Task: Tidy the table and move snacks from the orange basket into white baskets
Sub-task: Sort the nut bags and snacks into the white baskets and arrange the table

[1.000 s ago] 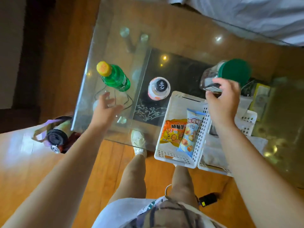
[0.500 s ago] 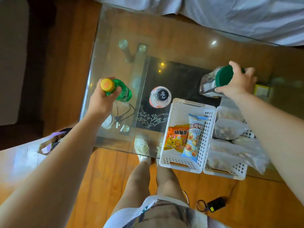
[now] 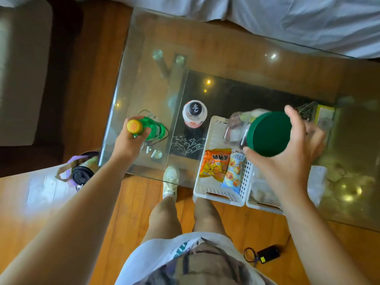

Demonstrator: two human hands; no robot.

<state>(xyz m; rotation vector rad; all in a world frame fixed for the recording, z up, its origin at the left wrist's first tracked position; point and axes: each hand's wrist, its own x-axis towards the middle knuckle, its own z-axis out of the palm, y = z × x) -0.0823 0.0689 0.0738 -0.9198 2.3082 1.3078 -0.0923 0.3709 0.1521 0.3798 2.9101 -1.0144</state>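
Note:
My left hand [image 3: 128, 144] grips a green bottle [image 3: 153, 128] with a yellow cap near its neck, at the left end of the glass table [image 3: 226, 48]. My right hand [image 3: 292, 159] holds a clear jar with a dark green lid [image 3: 268, 133], lifted and tilted over two white baskets. The left white basket [image 3: 213, 190] holds an orange snack bag [image 3: 216, 164] and a blue snack bag [image 3: 233, 171]. The right white basket [image 3: 263, 205] holds pale bags, largely hidden by my right arm. No orange basket is in view.
A white bottle with a black cap [image 3: 194, 114] stands mid-table. A yellow item [image 3: 324, 116] lies at the table's right. A bin with a purple bag [image 3: 80, 171] sits on the floor left. A black device with a cord [image 3: 267, 254] lies by my feet. Bedding [image 3: 287, 17] borders the far edge.
My right hand has lifted the green-lidded jar off the table and brought it toward me, over the baskets. My left hand keeps its grip on the green bottle.

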